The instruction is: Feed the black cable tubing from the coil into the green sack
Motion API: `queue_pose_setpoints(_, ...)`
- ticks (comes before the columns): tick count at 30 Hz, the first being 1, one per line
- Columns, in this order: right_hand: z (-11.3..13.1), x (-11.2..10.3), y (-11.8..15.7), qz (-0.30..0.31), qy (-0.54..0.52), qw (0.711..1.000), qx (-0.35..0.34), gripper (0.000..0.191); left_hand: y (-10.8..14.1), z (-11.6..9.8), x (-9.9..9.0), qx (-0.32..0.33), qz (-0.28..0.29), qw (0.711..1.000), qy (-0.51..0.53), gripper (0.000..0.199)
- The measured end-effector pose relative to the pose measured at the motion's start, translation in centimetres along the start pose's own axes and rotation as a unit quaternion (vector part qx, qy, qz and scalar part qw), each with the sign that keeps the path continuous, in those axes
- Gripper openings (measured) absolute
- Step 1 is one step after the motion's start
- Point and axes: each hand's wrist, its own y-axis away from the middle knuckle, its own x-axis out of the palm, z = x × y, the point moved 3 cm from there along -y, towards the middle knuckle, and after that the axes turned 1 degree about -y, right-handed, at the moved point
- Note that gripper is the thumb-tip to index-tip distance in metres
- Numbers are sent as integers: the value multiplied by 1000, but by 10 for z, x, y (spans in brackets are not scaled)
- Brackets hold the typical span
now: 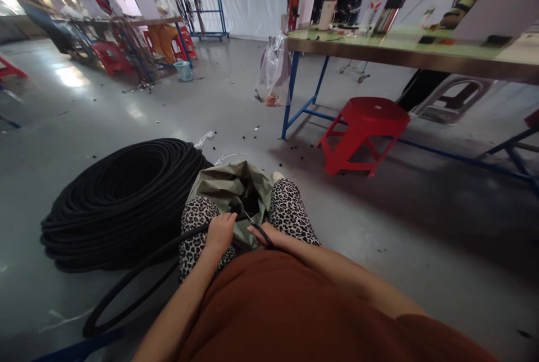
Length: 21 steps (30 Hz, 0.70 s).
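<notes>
Between my knees stands an olive-green sack (223,179), its mouth gaping and dark inside. My left hand (221,233) is closed around a black rope (196,232) near its end, over the sack. From there the rope loops down past my left leg toward a big black coil (122,205) on the floor. My right hand (268,234) grips a pair of scissors (263,232) with black handles. The blades point at the rope's end beside my left fingers; whether they touch it I cannot tell.
A red stool (364,132) stands ahead on the right, by a long worktable (379,53) with blue legs. A plastic bag (275,67) hangs at its near corner. Small black scraps dot the grey floor. Two people are at benches at the far left, near a pale blue bucket (183,70).
</notes>
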Motion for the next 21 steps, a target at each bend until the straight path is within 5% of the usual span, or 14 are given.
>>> queue_pose_setpoints(11,2,-3,5,10,-10,1000,4,54,0,0,1,-5,-6,1000,0,37)
queue_pose_setpoints(21,2,-3,20,49,-235,969,63,51,3,1,-4,-40,-38,998,1,38)
